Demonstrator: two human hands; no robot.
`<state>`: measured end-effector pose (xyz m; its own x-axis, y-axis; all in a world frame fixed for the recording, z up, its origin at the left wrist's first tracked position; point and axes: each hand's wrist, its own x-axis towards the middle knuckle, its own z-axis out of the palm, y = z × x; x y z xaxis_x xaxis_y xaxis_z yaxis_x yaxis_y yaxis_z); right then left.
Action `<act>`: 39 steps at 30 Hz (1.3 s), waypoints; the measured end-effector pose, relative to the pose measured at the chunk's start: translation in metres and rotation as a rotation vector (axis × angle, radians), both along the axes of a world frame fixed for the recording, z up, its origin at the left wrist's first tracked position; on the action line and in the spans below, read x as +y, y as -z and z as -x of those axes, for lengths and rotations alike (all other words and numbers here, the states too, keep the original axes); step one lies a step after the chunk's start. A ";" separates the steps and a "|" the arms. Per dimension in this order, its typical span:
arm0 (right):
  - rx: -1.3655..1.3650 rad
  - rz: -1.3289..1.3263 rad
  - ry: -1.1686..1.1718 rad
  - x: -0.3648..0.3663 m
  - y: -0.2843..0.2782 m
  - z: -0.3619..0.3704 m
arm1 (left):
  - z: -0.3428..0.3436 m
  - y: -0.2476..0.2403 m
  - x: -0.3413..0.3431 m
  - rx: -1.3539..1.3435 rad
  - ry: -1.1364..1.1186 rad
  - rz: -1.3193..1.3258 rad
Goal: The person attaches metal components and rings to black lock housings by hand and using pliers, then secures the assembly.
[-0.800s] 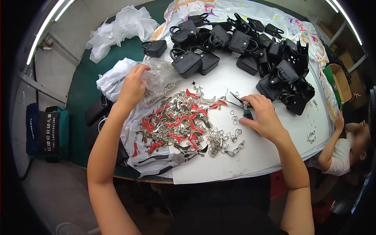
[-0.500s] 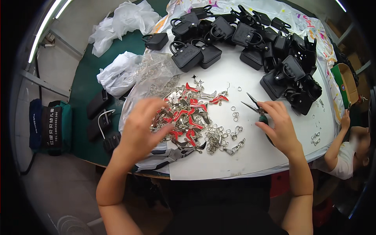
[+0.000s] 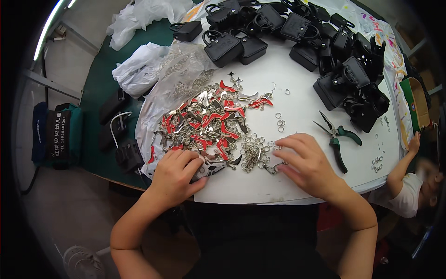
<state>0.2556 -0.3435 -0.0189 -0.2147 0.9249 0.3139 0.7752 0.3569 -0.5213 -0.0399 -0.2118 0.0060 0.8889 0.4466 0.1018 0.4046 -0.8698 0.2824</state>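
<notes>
A heap of red, black and silver high-heel shoe charms (image 3: pixel 204 116) with metal links lies on the white board. My left hand (image 3: pixel 174 179) is at the heap's near edge, fingers bent over a grey-and-black patterned cloth (image 3: pixel 211 168) that lies bunched between thumb and fingers. To its right is a small pile of silver rings and clasps (image 3: pixel 254 153). My right hand (image 3: pixel 306 165) hovers over the right side of that pile, fingers apart, fingertips close to a clasp. Dark-green-handled pliers (image 3: pixel 338 139) lie with jaws apart on the board, right of my right hand.
Many small black handbags (image 3: pixel 297 32) are heaped along the back and right. A clear plastic bag of metal parts (image 3: pixel 186 69) and a white bag (image 3: pixel 139 69) sit left, near black devices (image 3: pixel 127 156). Loose rings (image 3: pixel 280 122) dot the board (image 3: pixel 260 190). Another person's hand (image 3: pixel 413 142) is at far right.
My right hand has let go of the pliers, which now lie on the board, and moved left to the rings and clasps. My left hand has come down onto the patterned cloth.
</notes>
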 end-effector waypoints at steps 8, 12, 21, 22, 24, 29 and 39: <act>0.029 0.000 -0.104 0.034 0.014 0.009 | -0.004 -0.009 -0.015 -0.039 0.152 0.155; 0.183 0.162 -0.011 0.029 -0.001 -0.015 | -0.016 0.001 -0.022 -0.044 0.219 0.152; 0.904 0.504 0.011 0.047 -0.018 -0.031 | -0.091 -0.011 0.010 -0.130 0.151 0.340; 1.051 0.549 0.003 0.048 -0.018 -0.030 | -0.107 -0.020 0.012 -0.192 0.075 0.477; 1.077 0.556 0.030 0.049 -0.009 -0.031 | -0.133 -0.027 0.017 -0.327 -0.035 0.794; 1.312 0.645 0.032 0.046 0.002 -0.034 | -0.156 -0.011 0.033 -0.316 -0.057 1.059; 1.268 0.592 0.140 0.042 -0.002 -0.043 | -0.150 0.008 0.050 -0.501 -0.126 1.496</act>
<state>0.2990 -0.3010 -0.0172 0.0207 0.9762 -0.2157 -0.3183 -0.1981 -0.9271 0.1099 -0.1614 -0.0024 0.8527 0.4736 -0.2203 0.0561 0.3362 0.9401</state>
